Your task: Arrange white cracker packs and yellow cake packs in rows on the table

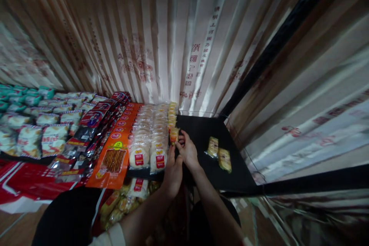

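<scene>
Your left hand (173,171) and right hand (188,152) pinch the small pack (174,134) in their grip just ahead, both equally near it, at the close end of the yellow row (172,113) on the bench (203,127), its long side pointing away from you.

Bearings from centre of view. Pale pleated curtain (161,27) fills 12, red and dark characters (207,44) printed down it. Dark slanting pole (272,48) at 2; dark horizontal bar (311,182) toward 4. Teal packets (46,91) at 9, rows of white packets (54,138) just below. Overlapping orange bags (124,163) at 8; red sheet (31,180) farther out, wrinkled.
</scene>
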Demonstrator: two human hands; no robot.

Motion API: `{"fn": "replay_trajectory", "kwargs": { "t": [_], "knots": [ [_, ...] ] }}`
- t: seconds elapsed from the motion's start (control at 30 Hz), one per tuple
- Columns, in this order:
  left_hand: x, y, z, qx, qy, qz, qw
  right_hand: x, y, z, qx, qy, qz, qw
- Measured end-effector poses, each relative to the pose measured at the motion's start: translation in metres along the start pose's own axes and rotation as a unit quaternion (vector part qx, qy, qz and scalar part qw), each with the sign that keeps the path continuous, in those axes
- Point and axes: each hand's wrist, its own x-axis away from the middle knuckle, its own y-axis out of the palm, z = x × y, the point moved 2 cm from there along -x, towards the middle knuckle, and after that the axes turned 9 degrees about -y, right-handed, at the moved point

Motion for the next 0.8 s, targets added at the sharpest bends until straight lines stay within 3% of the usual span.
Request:
{"fn": "replay_trajectory", "kwargs": {
  "t": [0.33, 0.7, 0.8],
  "knots": [
    [-0.005, 0.01, 0.0, 0.021, 0.028, -0.004, 0.999, 0.0, 0.012, 0.009, -0.015, -0.026, -0.002, 1.0],
    [-0.03, 0.013, 0.013, -0.002, -0.041, 0.044, 0.998, -0.004, 0.016, 0.011, -0.049, -0.033, 0.007, 0.998],
    [-0.031, 0.013, 0.012, 0.003, -0.034, 0.039, 0.999, -0.005, 0.016, 0.012, -0.047, -0.023, 0.008, 0.999]
  ]
}}
